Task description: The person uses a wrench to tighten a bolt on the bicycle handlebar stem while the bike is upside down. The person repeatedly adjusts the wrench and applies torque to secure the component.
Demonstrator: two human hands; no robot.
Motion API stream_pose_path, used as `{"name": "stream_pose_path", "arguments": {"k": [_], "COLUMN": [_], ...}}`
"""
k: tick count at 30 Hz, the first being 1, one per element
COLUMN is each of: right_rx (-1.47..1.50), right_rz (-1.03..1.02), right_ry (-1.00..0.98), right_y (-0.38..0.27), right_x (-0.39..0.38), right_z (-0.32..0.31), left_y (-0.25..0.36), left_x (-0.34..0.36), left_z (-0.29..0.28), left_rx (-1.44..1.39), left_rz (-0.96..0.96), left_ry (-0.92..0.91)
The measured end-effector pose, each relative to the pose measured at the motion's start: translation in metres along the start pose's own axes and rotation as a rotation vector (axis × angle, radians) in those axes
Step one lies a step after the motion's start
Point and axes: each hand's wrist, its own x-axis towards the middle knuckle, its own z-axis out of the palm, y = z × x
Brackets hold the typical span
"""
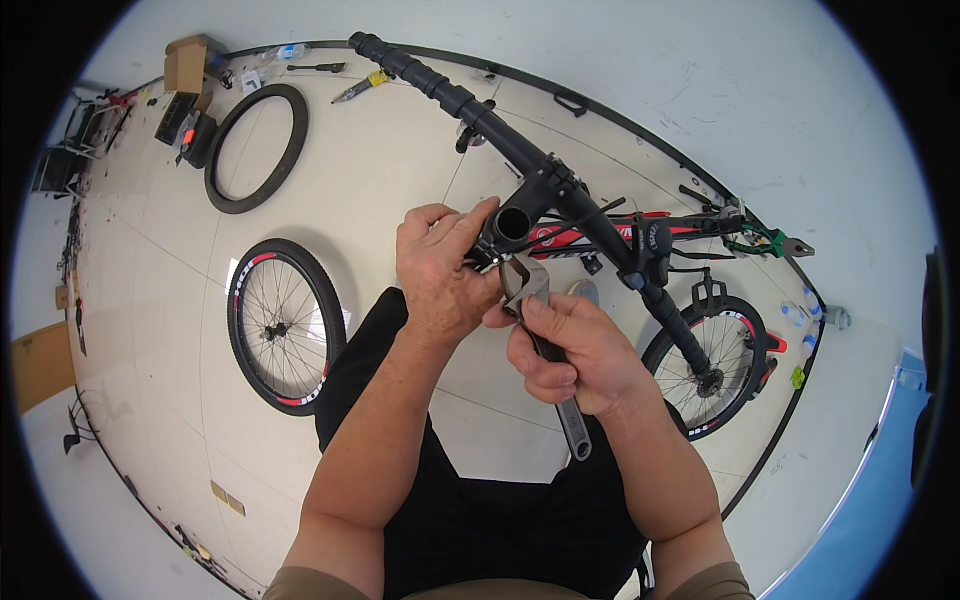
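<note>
My left hand (pixel 445 270) is closed around the front of a black bicycle stem and tube assembly (pixel 515 215), just below the tube's open round end. My right hand (pixel 570 355) grips a metal adjustable wrench (pixel 575 425), whose jaws sit beside my left fingers under the tube. A black handlebar (pixel 430 85) runs from the upper middle down to the lower right, clamped at the stem. The red, white and black bike frame (pixel 680 228) lies behind it. What exactly the wrench jaws are on is partly hidden.
A loose wheel (pixel 331 350) lies at left, a bare tire (pixel 295 145) above it. The bike's other wheel (pixel 740 390) is at right. Cardboard boxes (pixel 183 70), tools, green-handled pliers (pixel 765 243) and plastic bottles (pixel 795 313) lie around on the tiled floor (pixel 170 350), near white walls.
</note>
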Motion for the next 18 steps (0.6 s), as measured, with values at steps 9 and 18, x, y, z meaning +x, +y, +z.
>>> {"name": "stream_pose_path", "arguments": {"k": [9,18], "right_rx": [-0.063,0.072], "right_rz": [0.002,0.017], "right_ry": [0.067,-0.047], "right_y": [-0.002,0.001], "right_x": [0.000,0.003], "right_z": [0.006,-0.004], "left_y": [0.001,-0.001], "left_x": [0.000,-0.001], "left_z": [0.000,-0.001], "left_rx": [0.006,0.000], "left_rz": [0.002,0.001], "left_ry": [-0.001,0.000]}}
